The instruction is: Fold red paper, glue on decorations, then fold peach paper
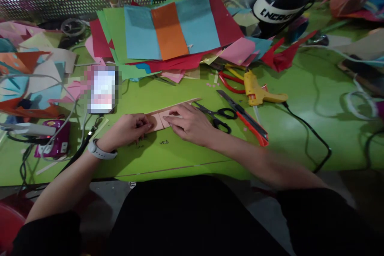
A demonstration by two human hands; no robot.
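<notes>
A pale peach strip of paper [158, 122] with a crease or seam across it lies on the green table. My left hand [129, 128], with a light watch band at its wrist, pinches the strip's left end between thumb and fingers. From the right, my right hand [190, 124] rests its spread fingers on the strip, partly covering it. Black-handled scissors [216, 116] lie just beyond the right fingers. Beside them is a red and black utility knife [244, 118]. Small dark marks [164, 142] show on the table below the strip.
A yellow glue gun [261, 90] with a black cord and red-handled pliers [231, 82] lie at the right. Stacked coloured paper [171, 28] fills the back. A blurred phone [102, 90], a purple power adapter [54, 140] and cables sit left. A black bottle [282, 6] stands behind.
</notes>
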